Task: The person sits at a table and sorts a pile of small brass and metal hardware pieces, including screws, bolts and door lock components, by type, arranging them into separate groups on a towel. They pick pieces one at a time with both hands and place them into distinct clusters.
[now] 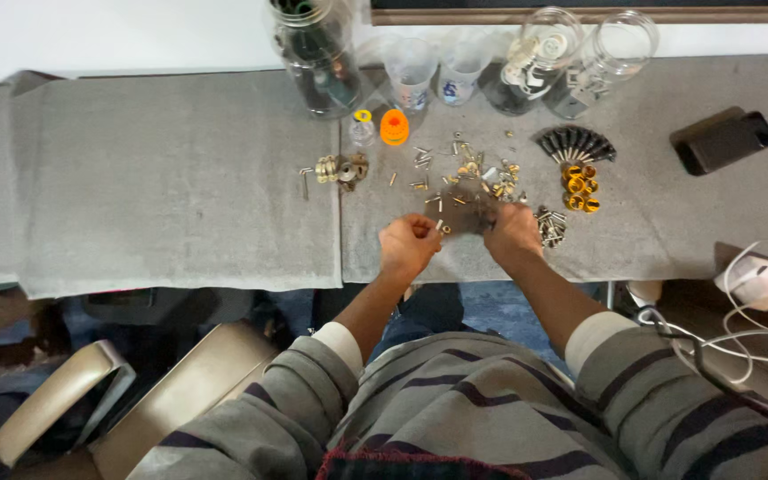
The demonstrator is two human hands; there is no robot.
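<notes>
Hardware lay sorted in small heaps on the grey surface, so the left hand pinched one small screw while the right hand curled over the loose scatter of screws, grip unclear.
</notes>
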